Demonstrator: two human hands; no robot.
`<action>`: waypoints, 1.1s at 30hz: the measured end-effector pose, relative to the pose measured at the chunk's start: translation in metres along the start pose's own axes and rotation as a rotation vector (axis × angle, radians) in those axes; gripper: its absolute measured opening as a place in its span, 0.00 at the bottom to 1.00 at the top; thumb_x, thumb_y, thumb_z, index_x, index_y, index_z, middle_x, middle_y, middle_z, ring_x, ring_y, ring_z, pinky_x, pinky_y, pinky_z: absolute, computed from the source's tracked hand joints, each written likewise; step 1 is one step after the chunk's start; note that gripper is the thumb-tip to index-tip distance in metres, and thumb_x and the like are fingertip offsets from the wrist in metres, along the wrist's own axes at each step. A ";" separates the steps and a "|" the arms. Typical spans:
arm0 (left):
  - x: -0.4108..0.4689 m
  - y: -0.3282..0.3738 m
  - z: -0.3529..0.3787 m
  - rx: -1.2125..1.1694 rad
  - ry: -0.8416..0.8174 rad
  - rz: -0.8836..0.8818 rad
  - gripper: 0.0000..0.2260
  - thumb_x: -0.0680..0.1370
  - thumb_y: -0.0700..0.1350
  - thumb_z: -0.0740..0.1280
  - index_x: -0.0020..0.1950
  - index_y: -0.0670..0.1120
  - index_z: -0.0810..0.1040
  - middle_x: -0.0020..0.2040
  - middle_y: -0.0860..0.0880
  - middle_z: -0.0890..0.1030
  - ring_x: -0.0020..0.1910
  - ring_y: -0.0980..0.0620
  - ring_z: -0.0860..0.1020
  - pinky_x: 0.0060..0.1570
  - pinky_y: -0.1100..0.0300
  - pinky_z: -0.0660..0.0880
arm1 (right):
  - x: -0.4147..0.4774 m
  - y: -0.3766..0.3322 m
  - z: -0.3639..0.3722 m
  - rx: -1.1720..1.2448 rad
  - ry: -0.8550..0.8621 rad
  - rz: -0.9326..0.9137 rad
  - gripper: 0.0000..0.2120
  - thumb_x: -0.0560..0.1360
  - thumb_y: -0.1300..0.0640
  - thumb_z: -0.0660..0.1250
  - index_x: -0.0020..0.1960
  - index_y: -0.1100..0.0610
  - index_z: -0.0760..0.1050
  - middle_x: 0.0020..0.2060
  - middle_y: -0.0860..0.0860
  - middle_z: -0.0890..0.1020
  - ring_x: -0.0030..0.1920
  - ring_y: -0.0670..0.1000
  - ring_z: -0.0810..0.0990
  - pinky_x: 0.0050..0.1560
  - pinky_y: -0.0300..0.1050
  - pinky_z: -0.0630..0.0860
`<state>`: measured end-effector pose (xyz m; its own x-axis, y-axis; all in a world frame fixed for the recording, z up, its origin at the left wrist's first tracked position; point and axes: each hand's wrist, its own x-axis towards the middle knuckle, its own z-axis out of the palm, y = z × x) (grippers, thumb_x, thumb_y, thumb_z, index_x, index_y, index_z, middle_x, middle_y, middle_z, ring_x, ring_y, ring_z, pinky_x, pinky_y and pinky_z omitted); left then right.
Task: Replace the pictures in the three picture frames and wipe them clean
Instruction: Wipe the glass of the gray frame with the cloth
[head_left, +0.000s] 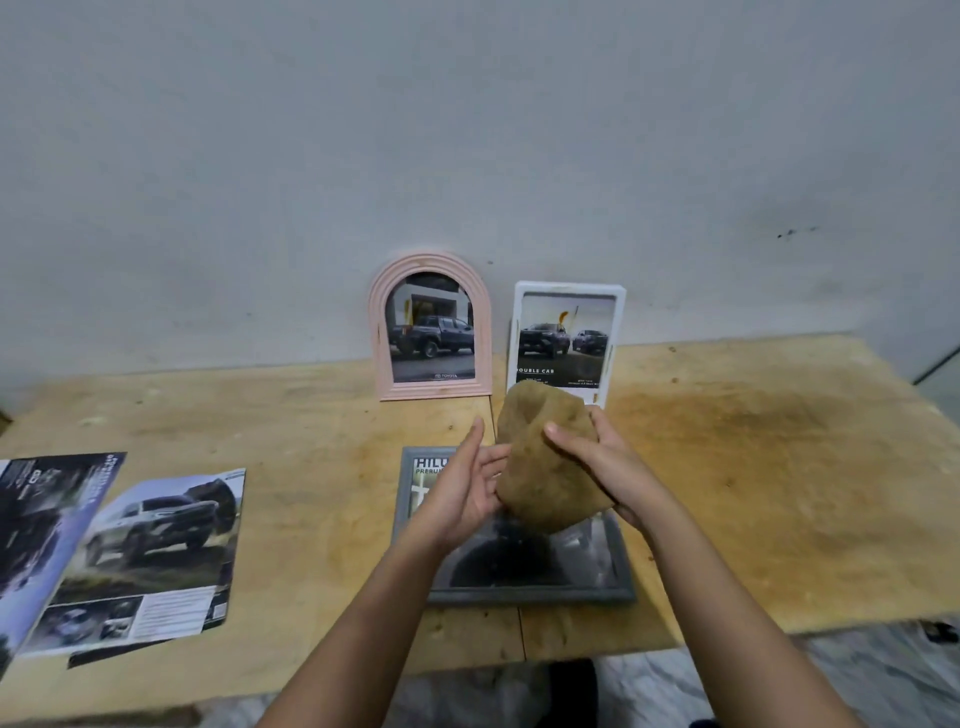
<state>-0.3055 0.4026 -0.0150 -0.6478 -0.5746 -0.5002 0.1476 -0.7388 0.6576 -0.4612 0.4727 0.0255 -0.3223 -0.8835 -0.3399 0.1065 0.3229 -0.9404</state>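
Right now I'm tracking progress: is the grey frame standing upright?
No, the grey frame lies flat on the table, beneath the cloth.

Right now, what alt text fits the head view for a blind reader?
The right hand grips a brown cloth, the left hand open beside it, above a grey picture frame lying flat on a plywood table. A pink arched frame and a white frame stand by the wall; brochure pages lie left.

Right hand (602, 462) grips a brown cloth (540, 483) over the grey frame (519, 595) (lying flat) — left hand (467, 493) alongside.
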 end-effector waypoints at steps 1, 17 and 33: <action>-0.002 0.004 -0.002 -0.069 -0.003 -0.028 0.24 0.78 0.56 0.58 0.61 0.36 0.74 0.44 0.42 0.84 0.39 0.49 0.84 0.38 0.58 0.81 | -0.001 -0.002 0.004 -0.022 -0.010 -0.002 0.13 0.74 0.51 0.68 0.56 0.52 0.71 0.51 0.51 0.81 0.49 0.49 0.80 0.50 0.45 0.78; -0.009 0.005 -0.035 -0.200 -0.021 0.034 0.24 0.71 0.35 0.68 0.67 0.36 0.69 0.59 0.37 0.79 0.52 0.44 0.81 0.50 0.53 0.80 | 0.002 0.011 0.016 -0.194 0.041 0.053 0.20 0.68 0.60 0.75 0.56 0.58 0.70 0.49 0.53 0.80 0.48 0.50 0.80 0.47 0.45 0.78; -0.034 0.099 0.007 0.617 0.022 0.922 0.17 0.67 0.32 0.71 0.29 0.56 0.82 0.28 0.65 0.79 0.32 0.69 0.76 0.36 0.74 0.71 | 0.024 -0.048 0.009 0.109 0.105 -0.530 0.25 0.67 0.78 0.67 0.53 0.52 0.72 0.44 0.52 0.81 0.44 0.44 0.81 0.43 0.36 0.78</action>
<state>-0.2742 0.3511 0.0713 -0.4668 -0.8248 0.3190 0.1647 0.2734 0.9477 -0.4655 0.4334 0.0627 -0.4500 -0.8751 0.1782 -0.0009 -0.1991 -0.9800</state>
